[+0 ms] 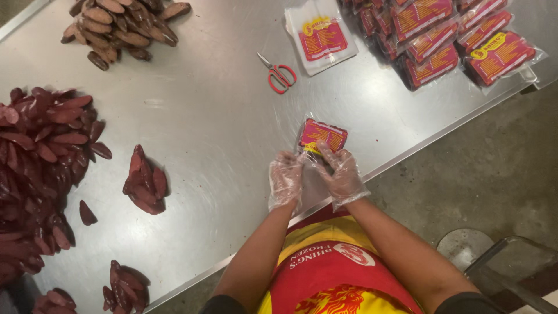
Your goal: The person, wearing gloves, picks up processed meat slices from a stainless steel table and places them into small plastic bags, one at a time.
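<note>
Together, the gloved left hand (286, 180) and right hand (343, 173) had fingers clamped on a red packet (321, 136) above the table (221, 116), scissors (278, 74) lying well apart.

Scissors (278, 75) mid-table (221, 128); brown sausages (119, 26) top left; red sausage heap (40, 168) left; filled packs (447, 38) top right; empty bags (319, 35) beside them.

Seen near the steel table's front edge: a small clear plastic pouch (321, 136) with a red-and-yellow label, filled with dark red pieces (contents only partly visible), lying flat and slightly tilted, its open lower end pinched between gloved fingers.
</note>
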